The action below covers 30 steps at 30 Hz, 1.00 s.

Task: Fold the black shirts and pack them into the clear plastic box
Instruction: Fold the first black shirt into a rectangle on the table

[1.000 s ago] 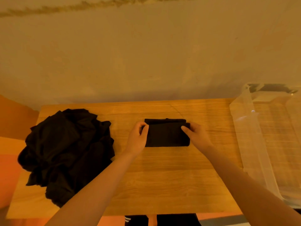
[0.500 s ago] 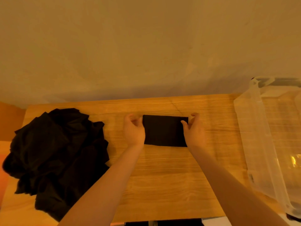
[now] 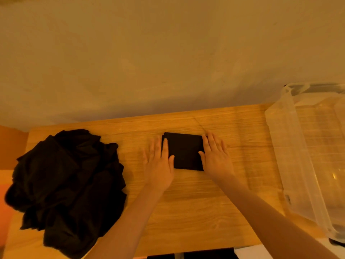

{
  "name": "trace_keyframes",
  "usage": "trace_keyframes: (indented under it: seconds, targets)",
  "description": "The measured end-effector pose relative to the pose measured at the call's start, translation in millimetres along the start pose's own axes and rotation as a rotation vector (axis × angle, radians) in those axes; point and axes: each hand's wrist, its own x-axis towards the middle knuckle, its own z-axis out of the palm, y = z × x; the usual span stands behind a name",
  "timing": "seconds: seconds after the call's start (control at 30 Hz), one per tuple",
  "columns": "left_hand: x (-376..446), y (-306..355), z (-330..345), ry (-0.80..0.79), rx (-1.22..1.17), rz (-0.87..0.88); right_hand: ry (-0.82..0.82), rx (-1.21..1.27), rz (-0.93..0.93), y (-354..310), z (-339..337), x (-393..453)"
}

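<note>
A: Head view. Small black folded shirt (image 3: 184, 151), a compact rectangle, lies flat mid-way along the light wooden worktop (image 3: 196, 212). Left hand (image 3: 158, 165) and right hand (image 3: 216, 157) lie flat at its two short edges, fingers straight and spread, gripping nothing.

B: Purpose of that placement?

A: Judged: pressing and squaring the fold so it holds shape before being lifted. Crumpled heap of unfolded black shirts (image 3: 69, 187) sits well apart on the left; large clear plastic box (image 3: 291, 165) stands at the right end, near the right hand.

B: Unclear items?

A: Box is cut off by the frame edge; I see no shirt in the visible part. Heap count unreadable, black on black.
</note>
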Motion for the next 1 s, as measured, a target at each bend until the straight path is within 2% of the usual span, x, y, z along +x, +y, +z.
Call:
trace_keyframes:
  seconds: [0.03, 0.1, 0.13, 0.2, 0.3, 0.43, 0.5, 0.6, 0.7, 0.87, 1.0]
  targets:
    - [-3.8, 2.7, -4.0, 0.013, -0.052, -0.05, 0.0, -0.003, 0.018, -1.7, -2.1, -1.1]
    - [-14.9, 14.6, -8.7, 0.013, -0.163, -0.116, 0.044, -0.002, -0.074, -5.8, -6.2, -5.3]
    - [-19.4, 20.9, -6.8, -0.012, -0.208, -0.127, 0.03, -0.03, -0.148, -6.9, -4.3, -7.3]
    - [-18.7, 28.7, -1.0, -0.048, -0.219, -0.108, -0.022, -0.054, -0.183, -3.5, -0.1, -10.7]
    - [10.1, 37.4, -0.8, -0.038, -0.143, 0.014, -0.049, 0.001, 0.016, 7.1, 4.7, -21.5]
    - [45.8, 77.5, -12.8, -0.02, -0.08, 0.237, 0.043, 0.125, 0.386, 17.9, 6.7, -33.3]
    - [49.5, 105.5, -12.4, -0.059, -0.047, 0.386, 0.068, 0.21, 0.487, 24.3, 2.6, -28.2]
    - [48.1, 133.0, 1.2, -0.138, 0.004, 0.493, 0.086, 0.32, 0.432, 41.7, -4.9, -26.8]
    - [61.6, 141.7, 12.1, -0.167, 0.066, 0.519, 0.062, 0.269, 0.286, 66.4, -1.2, -36.1]
    - [100.6, 165.0, 3.8, -0.181, 0.222, 0.72, 0.078, 0.182, 0.367, 91.5, 4.8, -34.5]
    - [113.8, 168.1, -0.2, -0.109, 0.201, 0.689, 0.1, 0.106, 0.312, 93.8, 10.3, -36.4]
